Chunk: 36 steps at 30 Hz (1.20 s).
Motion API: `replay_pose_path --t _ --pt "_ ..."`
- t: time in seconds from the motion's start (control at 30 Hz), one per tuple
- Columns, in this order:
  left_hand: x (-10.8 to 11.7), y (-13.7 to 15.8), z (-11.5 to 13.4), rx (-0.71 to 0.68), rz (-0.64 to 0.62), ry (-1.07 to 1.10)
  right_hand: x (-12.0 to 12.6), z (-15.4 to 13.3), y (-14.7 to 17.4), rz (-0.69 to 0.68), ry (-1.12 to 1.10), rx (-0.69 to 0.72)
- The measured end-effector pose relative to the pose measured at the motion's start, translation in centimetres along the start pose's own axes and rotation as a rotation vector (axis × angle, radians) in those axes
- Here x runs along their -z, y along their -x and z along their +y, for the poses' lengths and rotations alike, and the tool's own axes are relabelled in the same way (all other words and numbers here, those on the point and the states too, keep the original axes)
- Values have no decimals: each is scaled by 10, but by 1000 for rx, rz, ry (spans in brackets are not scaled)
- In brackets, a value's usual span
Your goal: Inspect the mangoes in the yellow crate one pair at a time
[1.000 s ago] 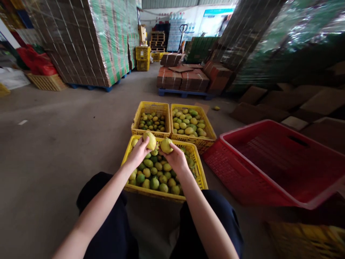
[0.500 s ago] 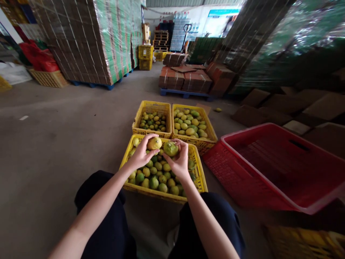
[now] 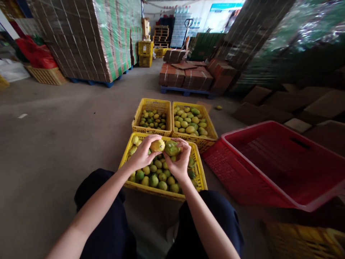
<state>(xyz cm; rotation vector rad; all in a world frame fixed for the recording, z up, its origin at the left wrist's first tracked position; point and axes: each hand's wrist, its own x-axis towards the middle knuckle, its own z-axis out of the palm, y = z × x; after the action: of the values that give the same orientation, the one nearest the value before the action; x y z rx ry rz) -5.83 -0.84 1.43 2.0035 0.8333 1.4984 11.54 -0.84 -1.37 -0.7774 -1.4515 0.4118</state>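
My left hand (image 3: 145, 153) is closed around a yellow lemon (image 3: 157, 145), its tip turned towards the right. In my right hand (image 3: 180, 158) I grip a green lemon (image 3: 171, 148) between thumb and fingers. The two fruits are side by side, very close together, above the near yellow crate (image 3: 202, 176). Many green and yellow lemons (image 3: 153, 181) lie in that crate, some of them hidden beneath my hands.
Behind stand a yellow crate of small lemons (image 3: 137, 120) and a yellow crate of larger ones (image 3: 211, 126). A tilted red crate (image 3: 229, 172) is on the right. Flattened cardboard (image 3: 275, 111) and a loaded blue pallet (image 3: 185, 91) lie beyond.
The yellow lemon in my left hand has moved slightly right and turned, closing the gap to the green one. The green lemon has tilted a little in my right hand.
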Motion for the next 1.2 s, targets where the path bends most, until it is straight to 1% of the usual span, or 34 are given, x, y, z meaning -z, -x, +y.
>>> replay_pose_path --t 0.03,0.07,0.13,0.27,0.37,0.43,0.47,0.5,0.6,0.67,0.7,0.77,0.8,0.87,0.97,1.03,1.1,1.17,1.2 --pt "0 1 -3 -87 -26 -89 0 1 1 -4 18 37" --pt "0 1 -5 -145 -36 -155 -1 1 1 -5 32 65" --pt "0 2 -7 -201 -42 -225 -1 1 1 1 49 99" --pt "1 1 -5 -200 -40 -214 -1 0 1 15 43 92" --pt "1 1 -4 -139 -23 -128 -2 -2 1 27 13 54" --pt "-1 2 -2 -21 0 -13 -3 -4 0 39 -59 -53" --pt "-3 1 0 65 36 73 -4 -5 -1 40 -119 -146" --pt "-5 1 1 167 91 181 -5 -6 -2 41 -193 -265" --pt "-11 -4 6 528 320 570 -7 -5 -7 51 -452 -691" --pt "-12 -11 8 783 440 811 -8 -3 -10 61 -606 -914" --pt "-11 -14 8 899 482 916 -8 -1 -11 58 -667 -991" --pt "-8 -21 7 1078 567 1116 -7 1 -13 41 -746 -1085" --pt "-6 -23 6 1138 615 1207 -7 2 -14 32 -769 -1113" --pt "-4 -24 2 1206 718 1334 -6 4 -14 14 -797 -1145" --pt "-5 -23 -4 1238 829 1357 -7 9 -11 13 -798 -1153" --pt "-8 -21 -5 1232 840 1341 -10 13 -8 61 -745 -1143" --pt "-10 -21 -3 1217 822 1349 -14 16 -4 128 -637 -1098" --pt "-13 -20 1 1213 796 1361 -17 17 0 154 -494 -994" --pt "-16 -20 3 1219 785 1361 -18 16 2 141 -415 -922"
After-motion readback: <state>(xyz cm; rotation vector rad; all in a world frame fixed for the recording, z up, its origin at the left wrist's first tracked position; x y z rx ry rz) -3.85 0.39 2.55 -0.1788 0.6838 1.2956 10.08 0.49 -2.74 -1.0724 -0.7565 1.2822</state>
